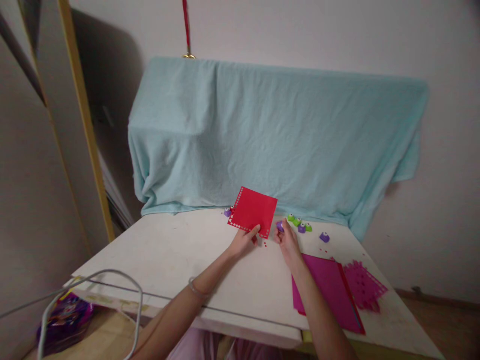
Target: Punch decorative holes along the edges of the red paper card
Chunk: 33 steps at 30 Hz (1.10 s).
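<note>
My left hand [244, 242] holds a square red paper sheet [253, 211] by its lower edge, tilted up off the white table [168, 260]. Small punched holes line the sheet's left and bottom edges. My right hand [287, 243] grips a small purple paper punch [280, 226] just right of the sheet. Tiny red paper dots [264, 244] lie on the table between the hands.
Small green punches [299, 222] and purple punches [324, 237] sit right of the hands, one purple punch [227, 212] behind the sheet. Magenta sheets [330, 290] and a punched magenta piece [363, 286] lie at right. A light blue towel [277, 135] drapes the back. A grey cable [93, 295] loops at front left.
</note>
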Motion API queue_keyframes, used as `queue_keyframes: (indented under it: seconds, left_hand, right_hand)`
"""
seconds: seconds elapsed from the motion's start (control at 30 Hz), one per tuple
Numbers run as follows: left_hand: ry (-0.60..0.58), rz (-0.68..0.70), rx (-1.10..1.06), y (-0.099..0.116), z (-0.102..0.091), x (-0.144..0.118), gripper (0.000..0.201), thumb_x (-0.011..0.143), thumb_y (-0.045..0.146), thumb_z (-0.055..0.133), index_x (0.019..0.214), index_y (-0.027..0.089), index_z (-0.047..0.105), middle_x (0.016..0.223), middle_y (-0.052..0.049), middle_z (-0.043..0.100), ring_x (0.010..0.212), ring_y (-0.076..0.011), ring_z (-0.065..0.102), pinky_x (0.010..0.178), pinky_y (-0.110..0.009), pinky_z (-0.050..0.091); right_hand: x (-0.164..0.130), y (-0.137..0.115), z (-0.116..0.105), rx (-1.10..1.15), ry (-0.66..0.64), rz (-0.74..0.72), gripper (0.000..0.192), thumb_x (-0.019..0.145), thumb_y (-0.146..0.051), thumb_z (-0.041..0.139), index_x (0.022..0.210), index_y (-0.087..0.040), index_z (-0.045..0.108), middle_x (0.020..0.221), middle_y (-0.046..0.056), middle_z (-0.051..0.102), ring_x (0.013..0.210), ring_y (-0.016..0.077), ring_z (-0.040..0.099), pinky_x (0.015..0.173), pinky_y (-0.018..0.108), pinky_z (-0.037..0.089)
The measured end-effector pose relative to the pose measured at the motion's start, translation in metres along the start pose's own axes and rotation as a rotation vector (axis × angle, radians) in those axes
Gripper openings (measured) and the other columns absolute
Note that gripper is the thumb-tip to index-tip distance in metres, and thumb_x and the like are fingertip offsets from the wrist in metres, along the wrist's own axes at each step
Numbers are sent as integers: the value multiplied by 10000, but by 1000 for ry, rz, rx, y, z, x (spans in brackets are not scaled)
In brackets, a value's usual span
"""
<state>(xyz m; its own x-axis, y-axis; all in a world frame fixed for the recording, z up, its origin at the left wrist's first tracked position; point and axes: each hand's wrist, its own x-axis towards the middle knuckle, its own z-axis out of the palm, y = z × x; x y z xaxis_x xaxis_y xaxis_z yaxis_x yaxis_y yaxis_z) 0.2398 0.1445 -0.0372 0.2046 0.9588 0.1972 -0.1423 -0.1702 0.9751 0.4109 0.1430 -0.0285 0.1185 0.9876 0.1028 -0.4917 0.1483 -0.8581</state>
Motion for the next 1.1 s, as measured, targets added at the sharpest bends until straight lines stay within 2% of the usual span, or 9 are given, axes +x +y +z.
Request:
queue_keyframes:
  seconds: [0.2, 0.4, 0.53, 0.63, 0.77, 0.93, 1.1]
  left_hand:
    - [4, 3, -5, -1, 0, 1, 483, 823, 597, 587, 754, 120, 605, 581, -27, 567, 490, -123, 522, 503, -246, 401]
    - [-20, 6, 41, 0, -1, 0, 506, 832, 612, 566, 727, 119, 610, 557, -35, 573, 502, -130, 527, 522, -254, 410]
    - [-25, -11, 53, -1, -1, 1, 516, 817, 622, 579, 701, 120, 609, 542, -41, 576, 500, -132, 525, 526, -258, 409]
    - [-21, -52, 6, -5, -2, 3, 521, 806, 626, 590, 702, 116, 611, 527, -44, 574, 479, -134, 517, 522, -269, 406]
    - [-28, -82, -7, -11, -5, 5, 525, 819, 620, 579, 688, 113, 612, 518, -51, 578, 469, -131, 519, 538, -274, 400]
    - [1, -97, 61, -14, -6, 4, 553, 836, 634, 539, 637, 122, 602, 496, -47, 565, 465, -125, 508, 541, -269, 389]
    - [27, -126, 139, -14, -5, 3, 583, 842, 646, 517, 559, 138, 565, 474, -48, 553, 463, -120, 506, 545, -262, 383]
  right_hand:
    - [2, 2, -3, 76, 21, 21, 359, 729, -501, 768, 898, -211, 642, 885, 12, 693, 595, 111, 595, 515, 227, 460]
    - [-2, -1, 1, 116, 15, 55, 373, 720, -490, 785, 900, -189, 658, 919, 48, 722, 713, 172, 699, 618, 261, 543]
    - [-5, -5, 3, 149, -13, 59, 353, 724, -481, 788, 870, -192, 646, 969, 63, 722, 927, 242, 710, 691, 277, 565]
    - [-7, -8, 3, 158, -22, 66, 345, 721, -485, 788, 850, -205, 632, 989, 62, 719, 1000, 263, 693, 721, 288, 572]
    - [-8, -9, 4, 164, -6, 83, 349, 721, -515, 776, 834, -220, 627, 971, 56, 724, 1002, 265, 692, 717, 300, 580]
    - [-8, -9, 4, 227, -19, 102, 336, 712, -483, 799, 844, -219, 638, 929, 47, 732, 963, 252, 704, 712, 299, 581]
    - [-7, -9, 4, 197, -25, 110, 363, 713, -506, 789, 840, -206, 631, 907, 64, 734, 916, 264, 713, 665, 315, 581]
